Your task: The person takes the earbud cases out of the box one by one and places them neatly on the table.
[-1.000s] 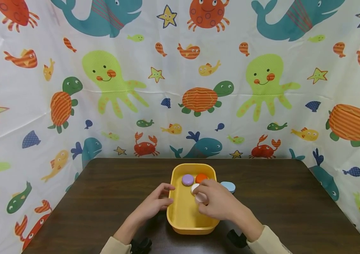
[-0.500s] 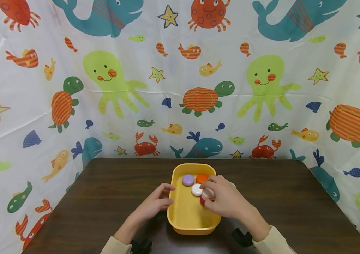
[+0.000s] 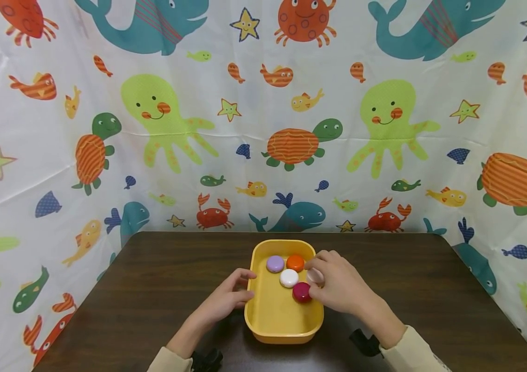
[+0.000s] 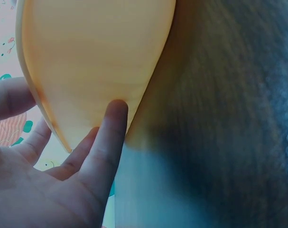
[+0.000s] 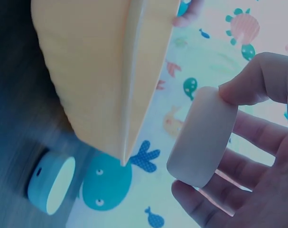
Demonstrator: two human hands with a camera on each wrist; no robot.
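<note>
A yellow tray (image 3: 273,316) stands on the table. In it lie a lilac round case (image 3: 275,264), an orange round case (image 3: 295,263), a white round case (image 3: 289,278) and a dark red round case (image 3: 301,292). My right hand (image 3: 343,285) pinches a pale, whitish round case (image 5: 203,137) by its edges, at the tray's right rim. My left hand (image 3: 230,295) rests against the tray's left side, its fingers touching the wall; a finger (image 4: 116,116) lies on the outside. A light blue round case (image 5: 51,183) sits on the table outside the tray, hidden in the head view.
The dark wooden table (image 3: 180,268) extends around the tray. Behind it hangs a white curtain (image 3: 245,175) printed with sea animals. A black strap (image 3: 365,343) is on the right wrist, and another black strap (image 3: 206,359) on the left.
My right hand has moved right and slightly back with the pale case, from over the tray to its right rim. The dark red case is now uncovered. My left hand has stayed put.
</note>
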